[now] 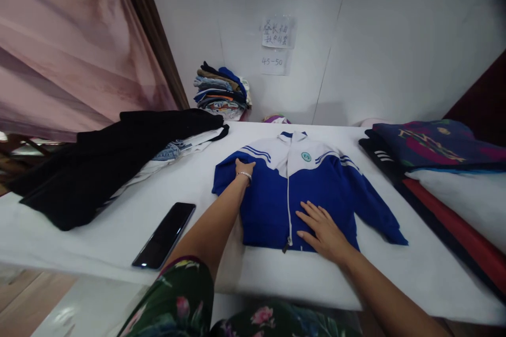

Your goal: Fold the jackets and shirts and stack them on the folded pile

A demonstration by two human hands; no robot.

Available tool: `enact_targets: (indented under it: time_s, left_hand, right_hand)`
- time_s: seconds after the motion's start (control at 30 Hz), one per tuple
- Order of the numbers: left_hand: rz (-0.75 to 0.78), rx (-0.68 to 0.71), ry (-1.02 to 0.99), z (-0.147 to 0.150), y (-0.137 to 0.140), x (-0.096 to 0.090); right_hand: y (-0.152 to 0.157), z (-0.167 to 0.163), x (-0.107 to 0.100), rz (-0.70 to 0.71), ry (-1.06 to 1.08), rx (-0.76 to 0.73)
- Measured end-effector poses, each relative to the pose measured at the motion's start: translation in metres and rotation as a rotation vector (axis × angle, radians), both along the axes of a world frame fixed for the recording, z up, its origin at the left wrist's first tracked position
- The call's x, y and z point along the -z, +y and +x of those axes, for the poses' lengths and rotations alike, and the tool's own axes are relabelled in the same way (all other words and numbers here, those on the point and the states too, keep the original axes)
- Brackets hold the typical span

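A blue and white zip-up jacket lies front up on the white table, its collar away from me and its zipper closed. My left hand, with a bracelet at the wrist, is on the left-side sleeve near the shoulder. Its fingers curl down into the cloth, and their tips are hidden. That sleeve looks bent and shorter than the other, which stretches out flat to the right. Spread flat, my right hand rests on the jacket's lower front, just right of the zipper pull.
A phone lies left of the jacket. Black clothing is heaped at the left over lighter garments. Folded clothes are stacked by the wall, below handwritten paper signs. More garments cover the table's right side.
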State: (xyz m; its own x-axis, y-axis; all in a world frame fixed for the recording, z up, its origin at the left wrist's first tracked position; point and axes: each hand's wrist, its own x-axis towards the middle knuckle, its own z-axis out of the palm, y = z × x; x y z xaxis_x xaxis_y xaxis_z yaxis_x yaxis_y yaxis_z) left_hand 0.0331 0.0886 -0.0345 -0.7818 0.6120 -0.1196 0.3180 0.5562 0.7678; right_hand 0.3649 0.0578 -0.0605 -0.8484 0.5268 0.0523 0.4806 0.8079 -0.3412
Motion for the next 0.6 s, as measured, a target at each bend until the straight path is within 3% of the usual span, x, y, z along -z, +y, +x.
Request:
enact_targets:
  time_s: [0.13,0.27,0.33,0.4,0.5,0.6]
  left_hand:
    - [0.018,0.014,0.153,-0.012,-0.004,-0.008]
    - [-0.197,0.083,0.381,-0.027,-0.014,-0.015]
    - [-0.208,0.110,0.482,-0.025,-0.016,-0.017]
    - [-0.108,0.226,0.638,-0.013,-0.014,-0.017]
    - [-0.014,0.517,0.840,0.014,-0.006,-0.010]
    - [-0.202,0.644,0.806,0.031,0.001,0.006]
  right_hand:
    - [-0.002,-0.001,-0.007,-0.043,-0.027,0.011]
    - [-0.003,-0.003,-0.013,-0.082,-0.032,0.016]
    - [-0.003,-0.004,-0.016,-0.104,-0.032,0.017]
    - [-0.003,-0.005,-0.018,-0.126,-0.038,0.017]
    - [-0.004,-0.006,-0.022,-0.151,-0.047,0.020]
    - [-0.004,-0.006,-0.024,-0.169,-0.047,0.029]
